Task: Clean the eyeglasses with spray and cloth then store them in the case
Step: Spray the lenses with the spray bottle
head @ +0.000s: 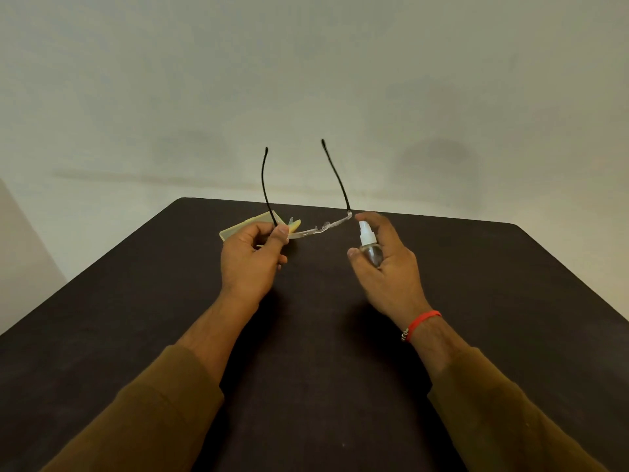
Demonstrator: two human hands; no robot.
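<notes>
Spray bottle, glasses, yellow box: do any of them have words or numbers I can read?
No readable text anywhere. The small clear spray bottle with white nozzle shows no label; the clear-fronted, black-armed eyeglasses and flat pale yellow case show no print.

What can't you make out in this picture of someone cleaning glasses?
Head view only.
Case: near end hidden behind the left hand; open or closed, cannot tell.
Glasses: lenses clear and seen edge-on; wet or dirty, cannot tell.
Spray bottle: lower part wrapped by the right hand; fill level hidden.
Yellow scrap by the left thumb: perhaps the cloth; too small to say.
</notes>
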